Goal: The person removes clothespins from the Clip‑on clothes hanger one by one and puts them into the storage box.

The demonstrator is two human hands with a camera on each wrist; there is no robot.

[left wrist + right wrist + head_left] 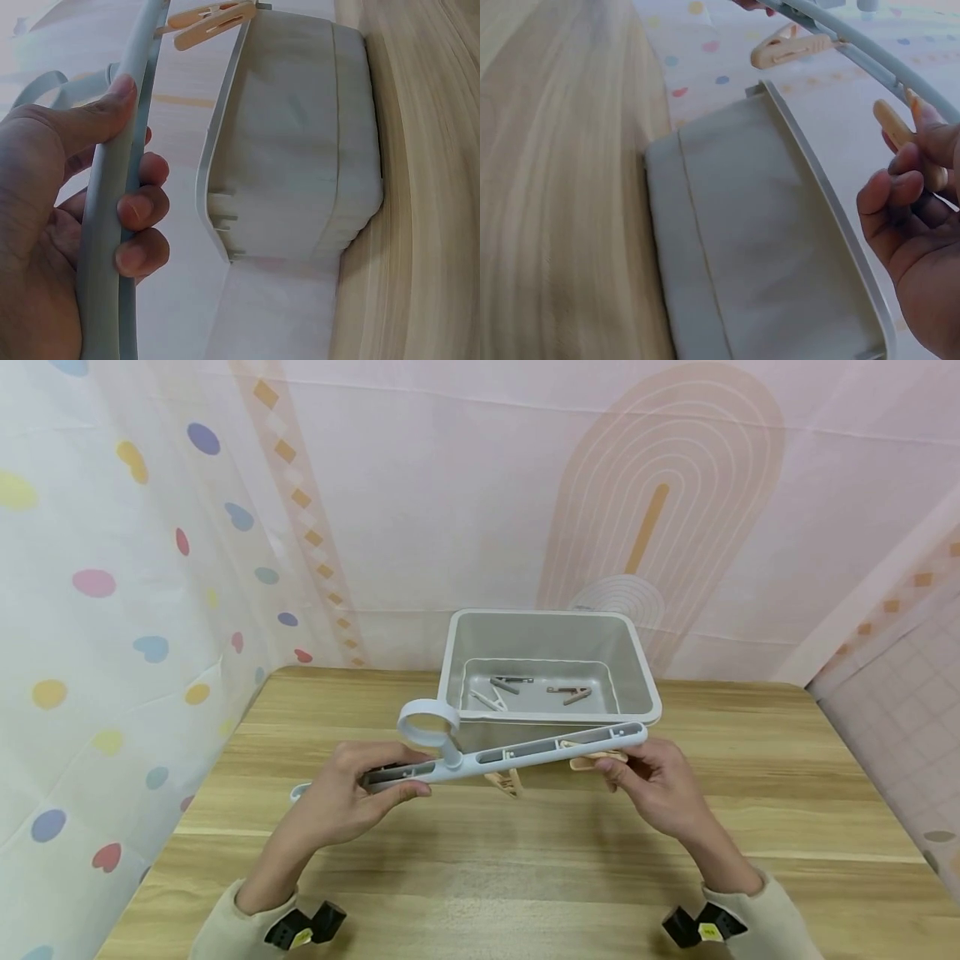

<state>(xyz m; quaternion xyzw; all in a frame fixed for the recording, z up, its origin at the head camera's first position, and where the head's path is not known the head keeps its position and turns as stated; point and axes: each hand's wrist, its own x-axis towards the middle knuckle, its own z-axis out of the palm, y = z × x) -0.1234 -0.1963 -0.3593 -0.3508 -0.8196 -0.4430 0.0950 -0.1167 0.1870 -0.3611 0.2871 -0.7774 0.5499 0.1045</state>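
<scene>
My left hand [352, 793] grips one side of a pale blue-grey hanger bar [540, 752], its thumb along the front edge. A round ring hook [428, 722] rises from the bar's middle. One beige clothespin [507, 783] hangs below the bar near the centre; the left wrist view shows this peg [214, 22] too. Toward the bar's right end my right hand [660, 785] pinches another beige clothespin [596, 762] against the slotted bar. In the right wrist view, fingers hold that peg [900, 127], its tip at the bar.
Behind the hanger a grey plastic bin [546, 639] stands on the wooden table [495, 893]. Inside lie a dark clothespin [506, 685], a pale one [490, 700] and a brown one [573, 695]. A patterned curtain [450, 485] hangs behind the table.
</scene>
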